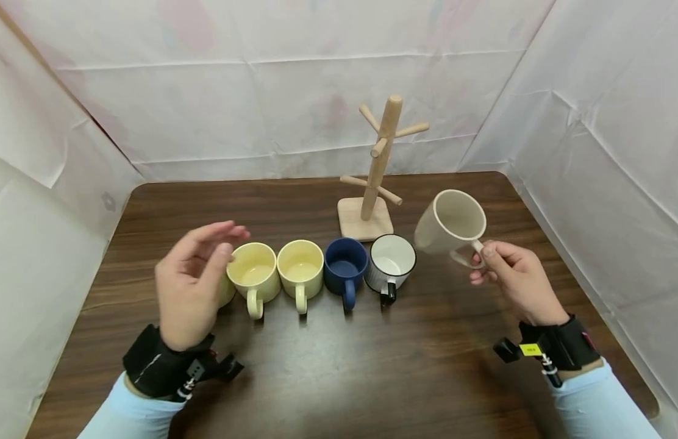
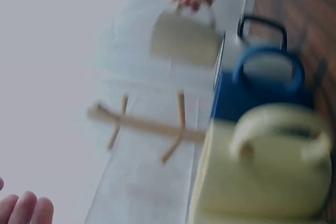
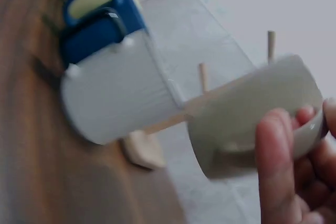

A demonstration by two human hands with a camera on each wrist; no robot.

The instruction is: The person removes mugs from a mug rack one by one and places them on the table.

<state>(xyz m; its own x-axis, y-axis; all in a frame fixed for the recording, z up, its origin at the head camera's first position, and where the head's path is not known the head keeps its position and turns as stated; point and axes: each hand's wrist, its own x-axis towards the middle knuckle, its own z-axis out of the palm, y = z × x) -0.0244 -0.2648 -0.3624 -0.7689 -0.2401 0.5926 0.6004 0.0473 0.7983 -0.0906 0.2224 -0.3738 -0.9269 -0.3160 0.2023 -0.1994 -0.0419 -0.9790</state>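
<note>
My right hand (image 1: 517, 277) grips a cream mug (image 1: 440, 235) by its handle, tilted and raised over the right side of the table. In the right wrist view the thumb and fingers close round that handle (image 3: 310, 132). My left hand (image 1: 193, 277) hovers by the left end of a row of mugs, fingers loosely bent with nothing in them. The row runs from a pale yellow mug (image 1: 253, 274), beside another partly hidden behind the left hand, to a second yellow mug (image 1: 300, 268), a blue mug (image 1: 346, 265) and a white mug (image 1: 392, 262) with black rim and handle.
A wooden mug tree (image 1: 380, 161) with bare pegs stands behind the row on a square base (image 1: 365, 219). The dark wood table (image 1: 339, 366) is bordered by white sheeting (image 1: 295, 110) at the back and sides. The row's handles point toward me.
</note>
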